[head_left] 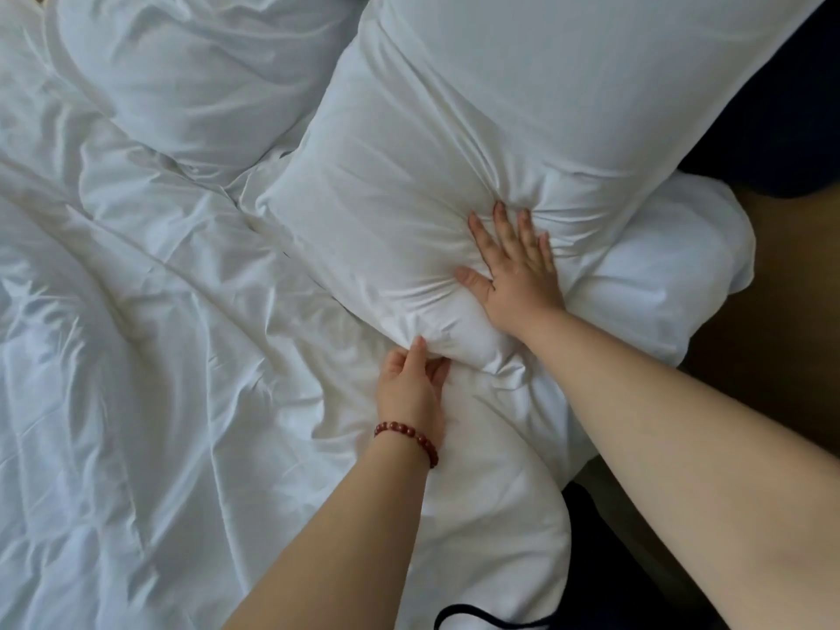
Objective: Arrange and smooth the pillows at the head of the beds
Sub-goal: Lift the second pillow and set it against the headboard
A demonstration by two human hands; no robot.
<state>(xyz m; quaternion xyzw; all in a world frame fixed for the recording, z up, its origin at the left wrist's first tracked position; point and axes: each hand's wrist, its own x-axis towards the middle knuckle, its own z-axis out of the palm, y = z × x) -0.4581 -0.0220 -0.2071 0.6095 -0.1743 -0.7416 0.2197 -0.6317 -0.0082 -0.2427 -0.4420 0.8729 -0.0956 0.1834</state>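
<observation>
A large white pillow (491, 129) lies slantwise across the upper right of the bed. My right hand (518, 270) presses flat on its near end, fingers spread, sinking into the filling and raising creases around it. My left hand (416, 384), with a red bead bracelet on the wrist, pinches the pillow's near corner between thumb and fingers. A second white pillow (195, 70) rests at the upper left, rumpled. Another white pillow or cushion (668, 266) sticks out from under the large one at the right.
A wrinkled white duvet (136, 356) covers the bed on the left and hangs over the near edge. Brown floor (782, 334) shows at the right beside the bed. A dark blue surface (782, 125) lies at the upper right.
</observation>
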